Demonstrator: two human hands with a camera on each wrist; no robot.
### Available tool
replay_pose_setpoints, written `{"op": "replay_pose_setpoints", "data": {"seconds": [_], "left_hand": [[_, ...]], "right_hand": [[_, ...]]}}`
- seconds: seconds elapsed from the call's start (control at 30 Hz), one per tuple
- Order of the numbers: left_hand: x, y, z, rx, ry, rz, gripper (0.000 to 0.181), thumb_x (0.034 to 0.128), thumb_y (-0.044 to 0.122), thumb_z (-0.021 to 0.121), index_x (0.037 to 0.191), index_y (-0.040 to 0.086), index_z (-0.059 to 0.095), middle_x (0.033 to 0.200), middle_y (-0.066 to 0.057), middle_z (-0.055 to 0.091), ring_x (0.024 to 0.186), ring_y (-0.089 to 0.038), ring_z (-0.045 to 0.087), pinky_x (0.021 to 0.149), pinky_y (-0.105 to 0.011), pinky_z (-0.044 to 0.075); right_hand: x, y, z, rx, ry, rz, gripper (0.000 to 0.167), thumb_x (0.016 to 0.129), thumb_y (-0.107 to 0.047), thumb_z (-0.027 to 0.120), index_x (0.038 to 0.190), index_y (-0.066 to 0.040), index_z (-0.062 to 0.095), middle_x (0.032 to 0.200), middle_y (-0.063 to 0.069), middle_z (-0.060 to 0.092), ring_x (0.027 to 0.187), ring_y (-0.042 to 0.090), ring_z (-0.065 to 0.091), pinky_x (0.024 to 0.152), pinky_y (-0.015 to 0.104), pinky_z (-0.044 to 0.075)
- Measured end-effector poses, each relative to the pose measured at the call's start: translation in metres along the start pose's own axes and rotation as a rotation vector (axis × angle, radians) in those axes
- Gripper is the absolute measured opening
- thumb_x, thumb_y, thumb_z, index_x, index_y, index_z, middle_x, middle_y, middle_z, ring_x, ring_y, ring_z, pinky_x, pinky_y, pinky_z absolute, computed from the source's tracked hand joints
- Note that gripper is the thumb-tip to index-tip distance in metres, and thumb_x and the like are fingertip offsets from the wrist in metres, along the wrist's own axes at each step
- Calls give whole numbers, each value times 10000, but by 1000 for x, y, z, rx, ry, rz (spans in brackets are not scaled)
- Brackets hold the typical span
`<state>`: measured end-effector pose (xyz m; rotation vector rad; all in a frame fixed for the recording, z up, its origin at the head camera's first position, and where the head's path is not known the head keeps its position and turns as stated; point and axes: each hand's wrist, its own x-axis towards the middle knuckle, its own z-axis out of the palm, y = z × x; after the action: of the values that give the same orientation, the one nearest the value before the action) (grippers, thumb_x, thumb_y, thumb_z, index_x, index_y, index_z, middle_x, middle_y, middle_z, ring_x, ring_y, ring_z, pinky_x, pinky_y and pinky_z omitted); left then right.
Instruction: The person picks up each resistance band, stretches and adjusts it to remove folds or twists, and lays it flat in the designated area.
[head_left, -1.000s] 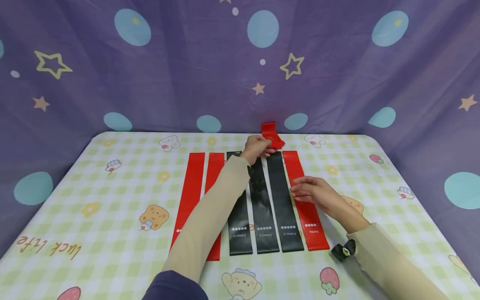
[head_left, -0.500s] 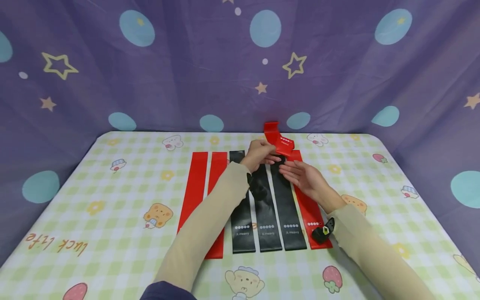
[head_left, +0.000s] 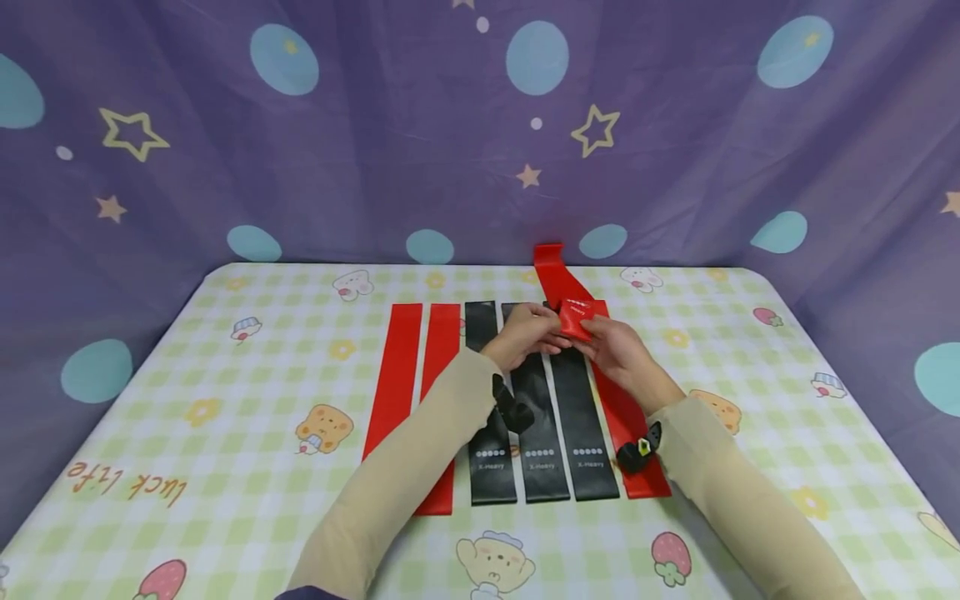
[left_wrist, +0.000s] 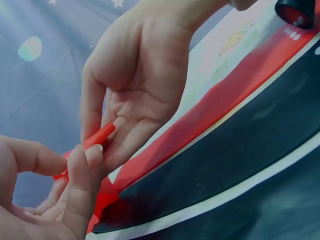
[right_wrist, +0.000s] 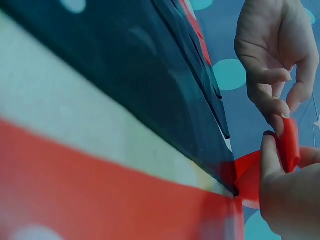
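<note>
A red resistance band (head_left: 576,318) is held up between my two hands at the far ends of the laid-out bands. My left hand (head_left: 527,335) pinches its left edge between thumb and fingers. The right hand (head_left: 619,353) grips the other side, thumb on top. The band's loose tail (head_left: 552,273) runs back to the table's far edge. In the left wrist view the gripped part looks like a narrow folded red strip (left_wrist: 100,136). The right wrist view shows the band (right_wrist: 289,145) between both hands' fingertips. Some of its folds are hidden by fingers.
Beneath the hands, several flat bands lie side by side: red bands (head_left: 395,367) on the left, black X-Heavy bands (head_left: 542,433) in the middle and a red band (head_left: 637,458) on the right. The checked tablecloth (head_left: 247,400) meets a purple curtain (head_left: 360,150) behind.
My right hand has moved up and left from the rightmost red band and now grips the held band too. The left hand has drawn that band's near end toward me, its tail stretching out behind.
</note>
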<state>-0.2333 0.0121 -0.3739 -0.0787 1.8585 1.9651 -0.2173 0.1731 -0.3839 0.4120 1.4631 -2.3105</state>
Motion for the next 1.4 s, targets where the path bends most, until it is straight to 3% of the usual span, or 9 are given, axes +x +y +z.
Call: {"op": "replay_pose_setpoints", "data": {"seconds": [0.2, 0.4, 0.5, 0.63, 0.83, 0.93, 1.1, 1.23, 1.4], "left_hand": [[-4, -4, 4, -43, 19, -19, 287, 929, 121, 554, 1163, -43, 539, 886, -143, 674, 556, -107, 652, 519, -188, 535], [-9, -8, 5, 3, 63, 23, 418, 936, 110, 570, 1290, -67, 435, 1079, -231, 644, 520, -95, 627, 490, -188, 524], [-14, -10, 5, 38, 93, 64, 405, 919, 82, 587, 1270, -65, 449, 993, -220, 654, 493, -92, 603, 466, -194, 515], [-20, -13, 5, 53, 125, 82, 425, 893, 74, 619, 1268, -35, 451, 769, -117, 610, 454, -92, 565, 444, -200, 506], [-32, -17, 6, 32, 137, 56, 481, 876, 83, 653, 1287, -27, 427, 709, -69, 562, 449, -105, 538, 452, -216, 515], [-37, -18, 7, 43, 127, 56, 498, 869, 86, 661, 1285, -16, 407, 689, -56, 547, 435, -100, 523, 442, -216, 508], [-44, -21, 8, 62, 73, 24, 475, 868, 117, 672, 1250, -3, 416, 650, -36, 518, 407, -89, 480, 433, -195, 488], [-48, -25, 9, 65, 20, 2, 368, 878, 134, 668, 1167, 4, 481, 639, -30, 514, 419, -89, 470, 439, -182, 476], [-54, -30, 10, 80, -47, 7, 148, 894, 118, 639, 959, 2, 575, 573, -23, 514, 422, -80, 480, 440, -175, 471]], "right_hand": [[-1, 2, 2, -128, 13, -25, 582, 975, -118, 442, 1489, -30, 183, 1306, 40, 440, 760, 60, 650, 758, 204, 557], [-2, 1, 6, -149, -30, -35, 287, 972, -123, 451, 1245, -36, 434, 1073, -29, 538, 772, 68, 652, 742, 205, 559], [-2, 1, 9, -149, -28, -26, 168, 971, -132, 462, 1122, -65, 495, 1038, -37, 547, 801, 74, 635, 752, 204, 555], [-1, 0, 14, -147, -25, -19, 132, 967, -130, 477, 1074, -72, 529, 1022, -51, 551, 872, 95, 578, 744, 177, 537], [1, 2, 19, -100, -20, 0, 270, 955, -87, 476, 1215, -15, 496, 1048, -36, 538, 903, 104, 543, 724, 172, 534], [3, 3, 19, -81, -6, 27, 382, 962, -104, 474, 1334, -25, 438, 1175, -10, 519, 943, 103, 526, 717, 175, 536], [4, 2, 21, -76, -28, 69, 490, 979, -152, 450, 1437, -53, 304, 1227, -14, 466, 1066, 127, 461, 723, 185, 535], [4, 1, 23, -62, -50, 84, 486, 979, -169, 451, 1424, -73, 280, 1143, -35, 461, 1070, 130, 456, 735, 195, 536], [4, 0, 23, -35, -99, 60, 344, 982, -146, 447, 1311, -69, 381, 1060, -33, 561, 928, 109, 586, 757, 207, 546]]}}
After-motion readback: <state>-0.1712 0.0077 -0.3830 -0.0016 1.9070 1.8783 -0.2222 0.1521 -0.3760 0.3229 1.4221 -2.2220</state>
